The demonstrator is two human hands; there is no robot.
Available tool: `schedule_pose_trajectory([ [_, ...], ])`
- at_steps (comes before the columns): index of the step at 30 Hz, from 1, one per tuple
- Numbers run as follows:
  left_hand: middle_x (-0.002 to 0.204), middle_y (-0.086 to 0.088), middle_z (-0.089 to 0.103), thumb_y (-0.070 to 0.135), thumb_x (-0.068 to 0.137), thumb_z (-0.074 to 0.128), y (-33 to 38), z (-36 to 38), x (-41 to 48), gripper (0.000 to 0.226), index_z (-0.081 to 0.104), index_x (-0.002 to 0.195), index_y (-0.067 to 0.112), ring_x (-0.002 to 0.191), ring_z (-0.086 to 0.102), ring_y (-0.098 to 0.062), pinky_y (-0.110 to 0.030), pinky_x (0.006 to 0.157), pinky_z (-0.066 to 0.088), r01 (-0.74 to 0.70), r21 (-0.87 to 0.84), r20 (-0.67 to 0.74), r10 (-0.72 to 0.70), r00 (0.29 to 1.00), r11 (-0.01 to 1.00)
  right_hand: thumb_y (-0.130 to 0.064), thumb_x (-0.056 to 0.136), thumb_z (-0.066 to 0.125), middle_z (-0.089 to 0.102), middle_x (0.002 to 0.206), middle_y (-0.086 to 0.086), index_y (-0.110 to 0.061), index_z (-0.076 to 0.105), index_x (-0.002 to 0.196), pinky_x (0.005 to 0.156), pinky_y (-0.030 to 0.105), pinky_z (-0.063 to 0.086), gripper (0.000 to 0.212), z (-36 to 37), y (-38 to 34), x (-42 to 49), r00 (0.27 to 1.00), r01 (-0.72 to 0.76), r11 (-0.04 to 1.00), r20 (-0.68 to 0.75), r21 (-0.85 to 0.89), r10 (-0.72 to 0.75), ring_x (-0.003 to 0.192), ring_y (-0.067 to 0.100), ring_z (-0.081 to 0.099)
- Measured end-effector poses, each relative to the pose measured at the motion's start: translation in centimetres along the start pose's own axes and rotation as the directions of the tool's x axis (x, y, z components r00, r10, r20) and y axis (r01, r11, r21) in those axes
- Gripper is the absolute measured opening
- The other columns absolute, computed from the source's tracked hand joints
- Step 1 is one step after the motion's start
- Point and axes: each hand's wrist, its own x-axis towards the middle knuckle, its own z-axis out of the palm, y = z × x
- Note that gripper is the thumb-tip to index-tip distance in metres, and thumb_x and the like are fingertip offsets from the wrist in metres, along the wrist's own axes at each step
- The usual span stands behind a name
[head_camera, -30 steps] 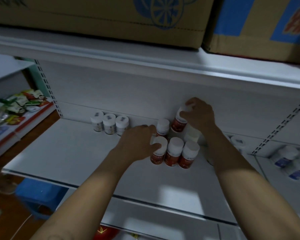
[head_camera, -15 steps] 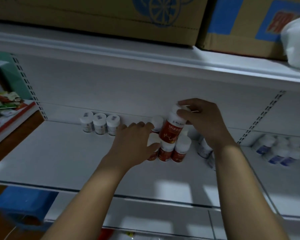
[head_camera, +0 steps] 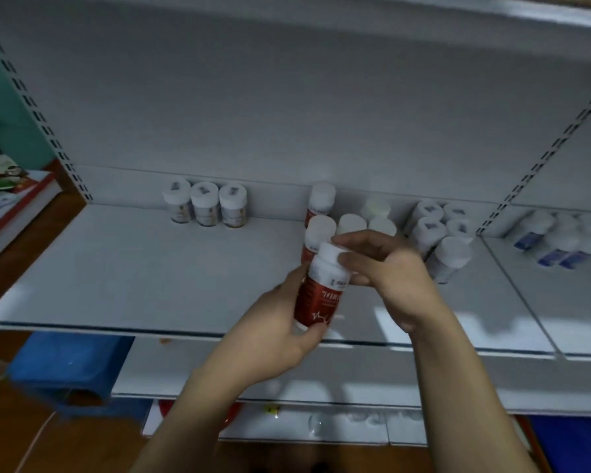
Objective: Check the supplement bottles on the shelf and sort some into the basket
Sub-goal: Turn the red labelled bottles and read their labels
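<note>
Both hands clasped one red-labelled white plastic bottle [head_camera: 321,291] above the white metal shelf [head_camera: 151,268]. The left hand [head_camera: 273,332] gripped its base. The right hand [head_camera: 386,271] pinched its cap.

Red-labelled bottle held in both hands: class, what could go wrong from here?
1. The red-labelled bottle is held near the front edge of the shelf; if the left hand or right hand slips, it may drop to the floor.
2. The right hand is close to the standing red bottles behind and might topple them.
</note>
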Motion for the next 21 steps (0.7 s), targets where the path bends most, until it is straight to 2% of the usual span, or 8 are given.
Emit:
schedule_pose_trajectory([
  [2, 0.116, 0.015, 0.058, 0.029, 0.084, 0.07, -0.1, 0.0, -0.6, 0.07, 0.029, 0.139, 0.041, 0.097, 0.057, 0.001, -0.02, 0.085, 0.05, -0.006, -0.058, -0.023, 0.005, 1.0, 0.998, 0.004, 0.084, 0.065, 0.076, 0.089, 0.0, -0.012, 0.071, 0.092, 0.072, 0.032, 0.057, 0.019, 0.3, 0.2, -0.6, 1.0, -0.016, 1.0, 0.017, 0.018, 0.015, 0.085, 0.014, 0.07],
  [5, 0.107, 0.023, 0.056, 0.023, 0.08, 0.074, 0.4, -0.2, -1.7, 0.072, 0.031, 0.13, 0.051, 0.092, 0.058, 0.008, -0.007, 0.072, 0.046, -0.033, -0.183, -0.065, 0.022, 0.998, 0.983, 0.003, 0.082, 0.066, 0.075, 0.089, 0.004, -0.009, 0.071, 0.092, 0.066, 0.027, 0.056, 0.016, 0.3, -0.3, -1.2, 1.0, -0.016, 0.996, 0.015, 0.085, 0.015, 0.084, 0.018, 0.069],
  [8, 0.109, 0.021, 0.056, 0.02, 0.076, 0.079, 1.3, -0.3, -2.6, 0.076, 0.039, 0.134, 0.048, 0.094, 0.059, 0.005, -0.01, 0.07, 0.049, -0.037, -0.349, -0.112, -0.003, 0.994, 0.936, -0.008, 0.072, 0.065, 0.073, 0.087, 0.006, -0.013, 0.076, 0.083, 0.064, 0.026, 0.054, 0.017, 0.2, -0.9, -1.9, 1.0, -0.023, 0.983, -0.007, 0.182, 0.025, 0.079, 0.019, 0.067],
  [10, 0.108, 0.025, 0.056, 0.024, 0.071, 0.084, 1.7, 0.0, -2.9, 0.079, 0.041, 0.131, 0.052, 0.096, 0.059, 0.002, -0.014, 0.072, 0.052, -0.059, -0.396, -0.14, 0.003, 0.99, 0.917, -0.011, 0.071, 0.062, 0.073, 0.088, 0.006, -0.016, 0.078, 0.082, 0.062, 0.025, 0.053, 0.02, 0.0, -1.3, -2.4, 1.0, -0.014, 0.977, -0.011, 0.211, 0.017, 0.078, 0.019, 0.067],
  [12, 0.11, 0.03, 0.052, 0.034, 0.065, 0.088, 2.2, 0.2, -3.1, 0.083, 0.04, 0.127, 0.058, 0.098, 0.057, 0.001, -0.016, 0.075, 0.053, -0.088, -0.361, -0.171, 0.027, 0.985, 0.929, -0.014, 0.073, 0.062, 0.074, 0.091, 0.007, -0.016, 0.078, 0.085, 0.062, 0.027, 0.053, 0.02, -0.4, -1.8, -3.1, 1.0, -0.008, 0.98, -0.002, 0.199, 0.009, 0.078, 0.02, 0.067],
  [15, 0.117, 0.034, 0.042, 0.044, 0.061, 0.087, 3.0, 0.6, -2.9, 0.087, 0.032, 0.125, 0.065, 0.104, 0.048, 0.007, -0.009, 0.081, 0.047, -0.163, -0.174, -0.248, 0.118, 0.962, 0.971, -0.017, 0.075, 0.066, 0.073, 0.093, 0.007, -0.019, 0.077, 0.086, 0.058, 0.029, 0.054, 0.016, -1.2, -2.5, -4.1, 1.0, -0.001, 0.986, -0.015, 0.166, 0.003, 0.076, 0.019, 0.067],
  [18, 0.121, 0.032, 0.038, 0.047, 0.061, 0.086, 3.5, 0.9, -2.5, 0.091, 0.032, 0.133, 0.058, 0.104, 0.045, 0.003, -0.012, 0.088, 0.043, -0.23, -0.043, -0.299, 0.207, 0.932, 0.972, -0.017, 0.073, 0.074, 0.072, 0.096, 0.007, -0.016, 0.075, 0.092, 0.06, 0.029, 0.055, 0.019, -1.6, -3.1, -4.5, 0.998, 0.038, 0.982, -0.046, 0.182, -0.03, 0.083, 0.02, 0.068],
  [21, 0.119, 0.03, 0.037, 0.049, 0.058, 0.087, 3.7, 1.0, -2.5, 0.093, 0.034, 0.135, 0.052, 0.106, 0.045, 0.0, -0.016, 0.089, 0.042, -0.26, -0.024, -0.324, 0.238, 0.916, 0.965, -0.015, 0.073, 0.069, 0.071, 0.091, 0.007, -0.015, 0.075, 0.09, 0.059, 0.028, 0.054, 0.018, -1.6, -3.4, -4.6, 0.998, 0.053, 0.972, -0.047, 0.228, -0.044, 0.078, 0.017, 0.067],
])
